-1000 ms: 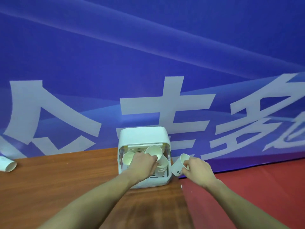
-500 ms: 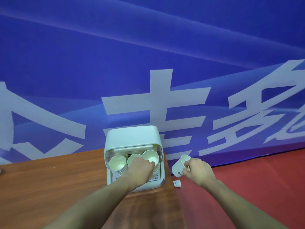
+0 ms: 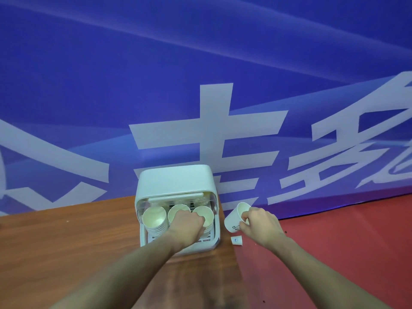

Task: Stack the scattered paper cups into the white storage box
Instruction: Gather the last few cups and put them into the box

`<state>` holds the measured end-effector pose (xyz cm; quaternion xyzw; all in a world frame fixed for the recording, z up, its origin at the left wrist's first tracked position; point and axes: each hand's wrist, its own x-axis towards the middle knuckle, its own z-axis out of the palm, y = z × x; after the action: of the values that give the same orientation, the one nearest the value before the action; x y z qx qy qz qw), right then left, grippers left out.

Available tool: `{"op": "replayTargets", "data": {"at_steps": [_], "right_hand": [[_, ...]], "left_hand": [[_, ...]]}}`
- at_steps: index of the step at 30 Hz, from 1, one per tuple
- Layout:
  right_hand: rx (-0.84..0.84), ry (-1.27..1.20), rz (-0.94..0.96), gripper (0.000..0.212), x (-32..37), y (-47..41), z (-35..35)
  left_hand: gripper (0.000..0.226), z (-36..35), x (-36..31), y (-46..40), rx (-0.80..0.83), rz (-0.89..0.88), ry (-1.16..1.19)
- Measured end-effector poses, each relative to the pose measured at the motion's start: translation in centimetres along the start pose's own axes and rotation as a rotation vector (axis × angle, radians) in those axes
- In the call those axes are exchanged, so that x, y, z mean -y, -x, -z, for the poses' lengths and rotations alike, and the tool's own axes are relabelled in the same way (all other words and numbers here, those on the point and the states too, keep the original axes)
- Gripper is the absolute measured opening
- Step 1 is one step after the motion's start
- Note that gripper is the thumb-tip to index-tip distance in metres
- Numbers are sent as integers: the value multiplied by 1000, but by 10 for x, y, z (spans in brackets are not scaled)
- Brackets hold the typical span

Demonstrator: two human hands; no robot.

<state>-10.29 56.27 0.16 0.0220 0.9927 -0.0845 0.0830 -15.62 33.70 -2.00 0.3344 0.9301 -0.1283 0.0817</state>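
The white storage box (image 3: 176,184) stands on the wooden table at its right edge, its front open toward me. Inside, three stacks of paper cups sit side by side: a left stack (image 3: 154,217), a middle stack (image 3: 176,211) and a right stack (image 3: 206,216). My left hand (image 3: 186,227) reaches into the box and grips the rim of the right stack's top cup, covering part of the middle stack. My right hand (image 3: 259,224) holds a single white paper cup (image 3: 235,217) by its rim, tilted, just right of the box.
The wooden table (image 3: 66,253) ends just right of the box. Below it lies a red floor (image 3: 334,241), with a small paper cup (image 3: 236,240) lying on it. A blue banner (image 3: 200,74) with large white characters stands directly behind the box.
My left hand pushed its cup down onto the right stack in the box. The view shifted right, so the cup at the table's far left left the frame. My right hand stayed put.
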Motion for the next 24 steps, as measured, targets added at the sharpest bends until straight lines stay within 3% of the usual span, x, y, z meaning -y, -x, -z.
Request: {"op": "replayTargets", "data": {"at_steps": [13, 18, 20, 24], "right_hand": [[-98, -56, 186, 22, 71, -7, 18], [-131, 51, 252, 25, 88, -9, 2], [-153, 180, 307, 13, 97, -9, -2], [-97, 216, 297, 42, 99, -20, -28]], "left_hand": [[41, -1, 52, 46, -94, 187, 36], [37, -15, 65, 69, -123, 231, 83], [37, -19, 68, 74, -117, 242, 93], [38, -28, 76, 74, -110, 261, 102]]}}
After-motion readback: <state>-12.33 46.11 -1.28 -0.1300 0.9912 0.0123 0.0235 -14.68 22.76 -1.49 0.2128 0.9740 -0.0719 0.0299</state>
